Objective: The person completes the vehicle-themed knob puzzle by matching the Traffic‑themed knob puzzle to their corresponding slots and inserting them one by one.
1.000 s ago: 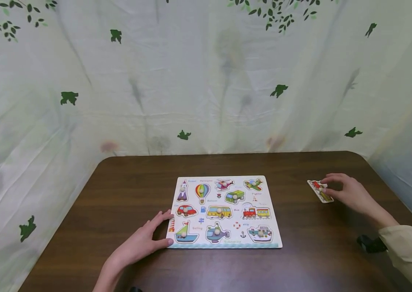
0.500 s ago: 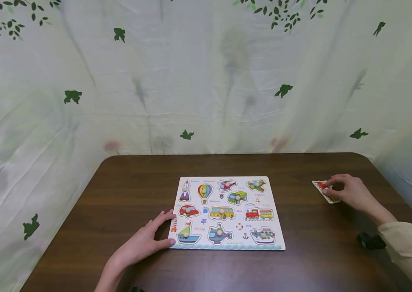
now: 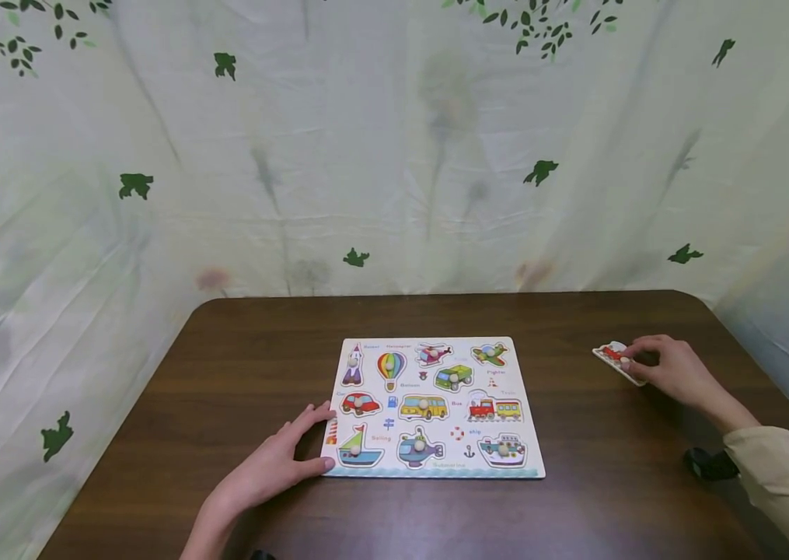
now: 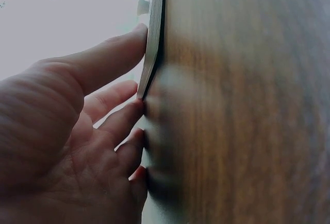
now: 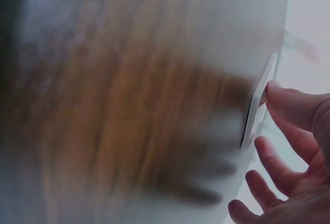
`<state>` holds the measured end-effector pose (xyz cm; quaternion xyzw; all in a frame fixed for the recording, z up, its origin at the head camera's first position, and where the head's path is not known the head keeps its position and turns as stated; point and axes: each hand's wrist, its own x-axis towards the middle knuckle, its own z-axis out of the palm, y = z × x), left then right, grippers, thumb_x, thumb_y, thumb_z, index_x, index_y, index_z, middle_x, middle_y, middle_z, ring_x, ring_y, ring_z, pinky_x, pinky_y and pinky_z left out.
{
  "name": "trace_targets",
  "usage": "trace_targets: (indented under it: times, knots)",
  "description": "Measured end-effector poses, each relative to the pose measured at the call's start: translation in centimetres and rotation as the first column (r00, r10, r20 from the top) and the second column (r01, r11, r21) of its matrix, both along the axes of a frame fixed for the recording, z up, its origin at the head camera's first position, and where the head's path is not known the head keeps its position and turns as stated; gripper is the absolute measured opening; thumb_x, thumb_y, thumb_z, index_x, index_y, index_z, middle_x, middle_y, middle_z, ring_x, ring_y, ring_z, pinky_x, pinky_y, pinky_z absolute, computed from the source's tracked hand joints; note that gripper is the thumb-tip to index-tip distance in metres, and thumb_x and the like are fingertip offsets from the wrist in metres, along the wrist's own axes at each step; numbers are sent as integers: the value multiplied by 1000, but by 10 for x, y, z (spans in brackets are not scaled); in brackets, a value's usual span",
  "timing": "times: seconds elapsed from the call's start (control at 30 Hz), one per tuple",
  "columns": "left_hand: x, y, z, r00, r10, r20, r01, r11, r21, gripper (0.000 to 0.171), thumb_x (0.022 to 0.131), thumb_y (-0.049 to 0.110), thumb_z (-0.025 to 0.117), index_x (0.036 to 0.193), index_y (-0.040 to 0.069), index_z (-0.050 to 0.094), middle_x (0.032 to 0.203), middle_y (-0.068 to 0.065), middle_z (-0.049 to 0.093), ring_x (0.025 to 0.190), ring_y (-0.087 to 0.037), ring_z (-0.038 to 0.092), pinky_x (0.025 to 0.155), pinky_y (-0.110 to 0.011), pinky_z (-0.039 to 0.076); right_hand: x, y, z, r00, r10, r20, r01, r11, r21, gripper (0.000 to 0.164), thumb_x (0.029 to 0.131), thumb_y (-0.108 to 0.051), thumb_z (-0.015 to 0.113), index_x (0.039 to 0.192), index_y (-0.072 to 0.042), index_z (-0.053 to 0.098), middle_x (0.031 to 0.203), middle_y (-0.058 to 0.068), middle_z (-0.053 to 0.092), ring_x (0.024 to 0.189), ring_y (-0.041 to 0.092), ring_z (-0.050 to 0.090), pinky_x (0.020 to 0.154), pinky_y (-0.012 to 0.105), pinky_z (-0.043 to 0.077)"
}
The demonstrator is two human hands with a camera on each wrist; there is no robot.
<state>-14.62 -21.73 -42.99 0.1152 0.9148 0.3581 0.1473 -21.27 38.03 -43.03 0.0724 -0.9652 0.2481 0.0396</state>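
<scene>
On the table lies a white knobbed puzzle board (image 3: 455, 420) printed with vehicles. Knobbed pieces such as a yellow bus and a submarine sit in it; its train spot (image 3: 495, 410) shows a printed train. My left hand (image 3: 264, 470) rests at the board's left edge, thumb and fingertips touching it; the left wrist view shows the board's edge (image 4: 153, 44) against the thumb. Off to the right, my right hand (image 3: 670, 369) pinches a train puzzle piece (image 3: 609, 352) by its knob between thumb and index finger, close to the tabletop. That hand covers part of the piece.
The dark wooden table (image 3: 261, 350) has rounded far corners. Behind it hangs a pale curtain (image 3: 380, 155) with leaf prints. A black strap-like object (image 3: 711, 465) is at the right wrist.
My right fingers have closed on the train piece's knob, and the piece has turned a little. My left hand stays at the board's edge. The head view has shifted slightly.
</scene>
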Motion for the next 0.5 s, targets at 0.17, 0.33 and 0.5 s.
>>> trace_targets:
  times: [0.17,0.33,0.5]
  knots:
    - [2,0,0,1000,-7,-11,7,1000,11,65,83,41,77,140,28,49,158,0,33,146,-42,16,112,-64,13,1,-2,-1,1000,7,-22,-7,1000,0,21,90,-13,71,103,4,69,116,34,57,110,51,47,88,66,37]
    - [2,0,0,1000,-18,-26,19,1000,19,65,83,41,77,140,27,49,158,0,33,145,-43,17,112,-65,13,5,-4,-4,998,10,-60,-10,1000,-7,21,92,-11,69,104,6,68,112,32,59,112,51,45,90,67,34]
    - [2,-1,0,1000,-15,-28,15,1000,15,65,83,41,77,140,28,49,158,-1,33,144,-47,17,111,-66,15,7,-7,-2,994,29,-106,-30,1000,-8,17,91,-8,69,103,5,69,109,30,62,109,50,47,88,66,35]
